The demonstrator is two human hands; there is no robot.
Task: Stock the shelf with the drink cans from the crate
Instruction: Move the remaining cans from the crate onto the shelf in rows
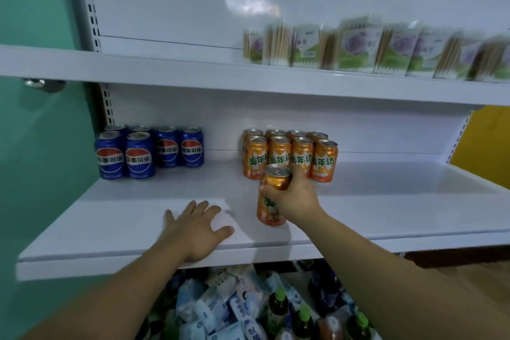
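The right hand (295, 193) is wrapped around an orange can (273, 196), which stands upright on the middle shelf (386, 201); the fingers curl over the can's upper half from its 3 o'clock side, with the thumb across the front, so the can's top and lower label show at the hand's 9 o'clock. At 12 o'clock from this can, just behind it, stands the block of orange cans (289, 154) in two rows. Well apart at its 10 o'clock, near the shelf's left end, sits a group of blue cans (149, 150). The left hand (197, 229) lies flat and spread wide on the shelf's front edge, holding nothing, at the held can's 8 o'clock. Blurred packets (372, 50) line the upper shelf.
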